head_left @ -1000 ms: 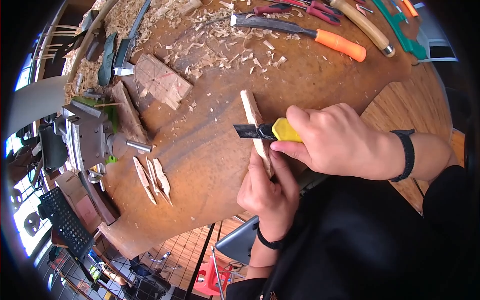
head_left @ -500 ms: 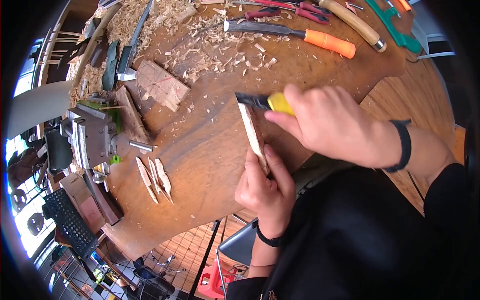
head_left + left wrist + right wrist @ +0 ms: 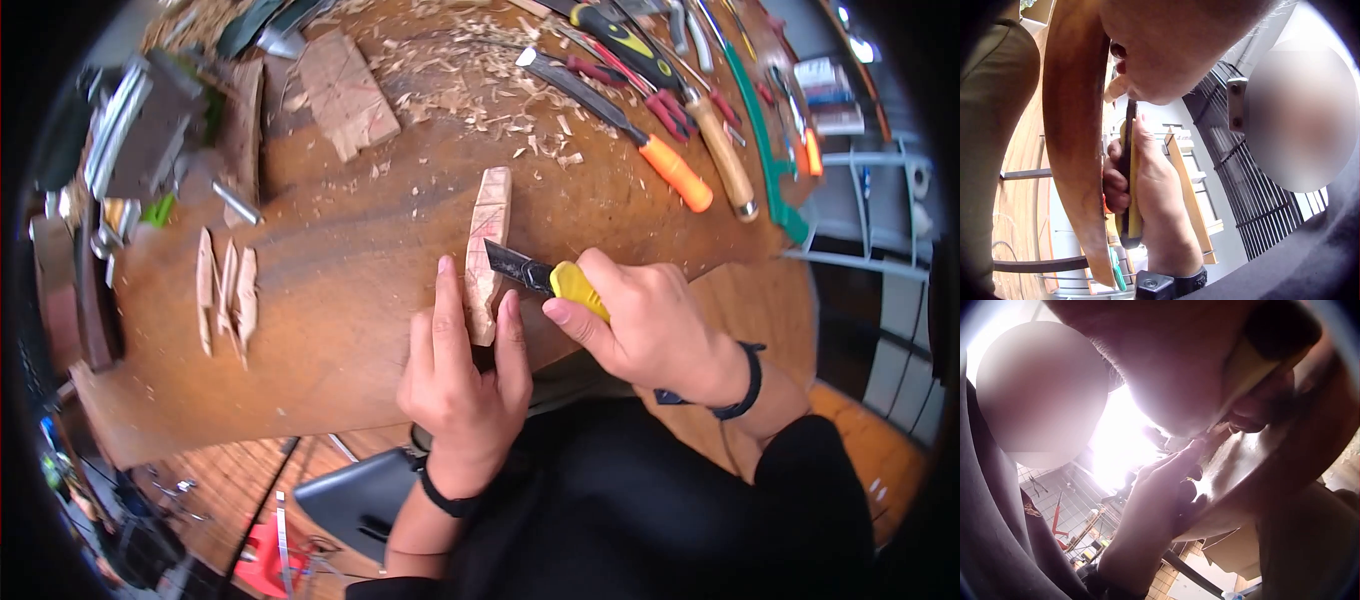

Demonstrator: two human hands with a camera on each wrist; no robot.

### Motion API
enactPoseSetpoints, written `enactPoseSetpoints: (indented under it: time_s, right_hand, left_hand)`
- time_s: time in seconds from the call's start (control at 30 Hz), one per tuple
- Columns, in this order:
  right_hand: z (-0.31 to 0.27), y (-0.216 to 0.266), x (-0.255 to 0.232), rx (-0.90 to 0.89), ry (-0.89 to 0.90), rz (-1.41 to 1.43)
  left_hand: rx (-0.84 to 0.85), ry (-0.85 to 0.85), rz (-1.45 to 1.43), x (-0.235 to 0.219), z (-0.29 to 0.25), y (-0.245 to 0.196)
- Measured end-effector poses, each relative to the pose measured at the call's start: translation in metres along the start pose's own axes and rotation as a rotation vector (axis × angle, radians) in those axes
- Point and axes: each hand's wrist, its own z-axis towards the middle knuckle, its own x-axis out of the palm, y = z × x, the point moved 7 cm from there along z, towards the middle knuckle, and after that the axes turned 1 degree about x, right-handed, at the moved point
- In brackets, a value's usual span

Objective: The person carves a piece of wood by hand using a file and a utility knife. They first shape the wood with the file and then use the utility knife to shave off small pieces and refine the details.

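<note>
My left hand point(image 3: 455, 375) holds the near end of a narrow wood piece point(image 3: 488, 215) between thumb and fingers. The piece points away from me, its broad face up, with red and dark lines drawn across it. In my right hand point(image 3: 655, 325) is a yellow-and-black utility knife point(image 3: 580, 290), blade out. Its dark blade point(image 3: 515, 266) overlaps the wood's right edge about midway along. The left wrist view shows the right hand point(image 3: 1163, 194) wrapped around the knife handle point(image 3: 1130, 194). Glare covers much of the right wrist view, where the left hand point(image 3: 1147, 500) appears.
Several thin carved wood pieces point(image 3: 248, 300) lie on the brown work surface point(image 3: 330, 370) to the left. Beyond are a metal vise point(image 3: 140, 140), a marked board point(image 3: 345, 95) and wood shavings point(image 3: 450, 75). An orange-handled chisel point(image 3: 675, 172) and a green-framed saw point(image 3: 765, 150) lie at right.
The wood piece has been turned to show its broad lined face. The knife went out to the wood's far end, then came back toward its middle. The head view has swung to the right.
</note>
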Motion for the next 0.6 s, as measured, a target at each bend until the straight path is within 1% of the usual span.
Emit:
enactPoseSetpoints:
  time_s: [0.07, 0.1, 0.13, 0.2, 0.27, 0.3, 0.4, 0.6]
  right_hand:
    - [0.001, 0.002, 0.002, -0.006, 0.042, 0.004]
    - [0.002, 0.003, 0.002, -0.018, 0.039, 0.018]
    - [0.003, 0.004, 0.003, -0.028, 0.033, 0.035]
    - [0.004, 0.006, 0.005, -0.050, 0.051, 0.007]
    - [0.005, 0.005, 0.004, -0.036, 0.059, 0.022]
    - [0.005, 0.007, 0.004, -0.041, 0.068, 0.015]
    - [0.006, 0.006, 0.006, -0.004, 0.087, -0.055]
    - [0.013, 0.011, 0.007, 0.002, 0.040, -0.120]
  left_hand:
    - [0.056, 0.016, -0.043, 0.001, -0.001, -0.002]
    - [0.035, 0.034, -0.027, 0.000, -0.001, -0.002]
    - [0.010, 0.013, -0.035, -0.001, -0.001, 0.001]
    - [0.024, 0.048, -0.012, 0.002, -0.001, 0.001]
    - [0.023, 0.012, -0.002, 0.002, 0.000, 0.001]
    - [0.033, 0.033, 0.029, 0.002, 0.000, 0.000]
    - [0.055, 0.059, 0.071, 0.005, -0.001, 0.001]
    - [0.078, 0.080, 0.086, 0.006, -0.001, 0.000]
